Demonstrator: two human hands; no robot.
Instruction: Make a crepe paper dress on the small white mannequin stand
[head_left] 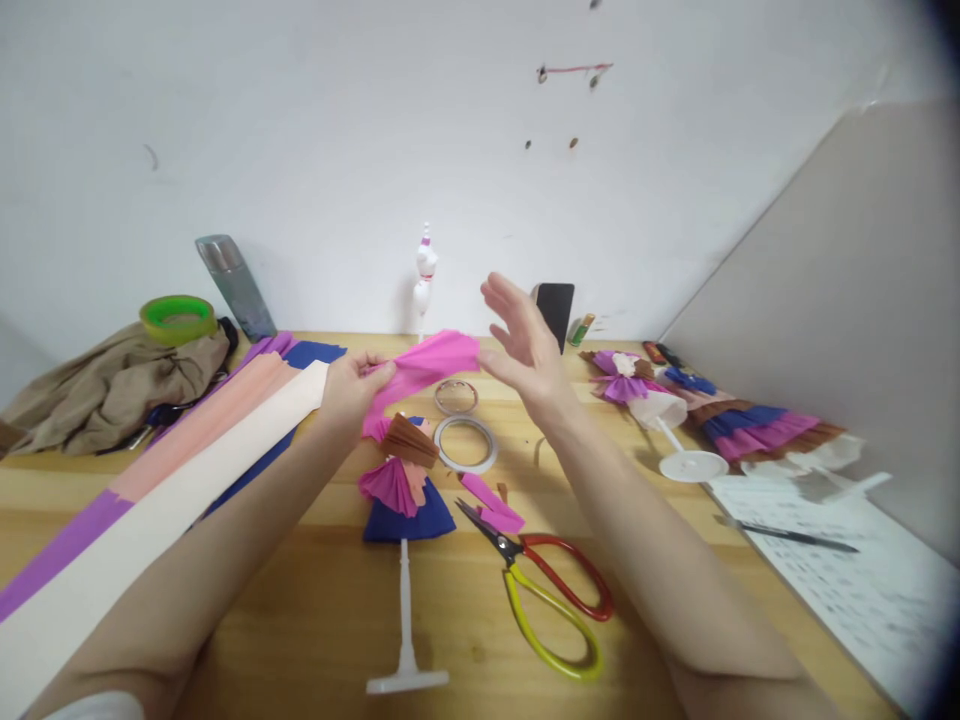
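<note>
My left hand (pixel 351 387) is closed on a strip of pink crepe paper (pixel 429 364) held above the wooden table (pixel 300 610). My right hand (pixel 523 338) is open beside the paper's right end, fingers spread, holding nothing. Below the hands lies a small doll stand dressed in brown, pink and blue paper (pixel 405 480), with its white base (pixel 406 682) toward me. Two tape rings (pixel 466 443) lie just past it.
Red and yellow scissors (pixel 551 595) and pink scraps (pixel 491 503) lie at centre. Long cream, peach, purple and blue paper sheets (pixel 172 480) stretch left. Finished paper-dressed dolls (pixel 697 420) lie right, beside a printed sheet with a pen (pixel 795 538). Cloth, green tape (pixel 178 318) and bottle (pixel 236 285) sit far left.
</note>
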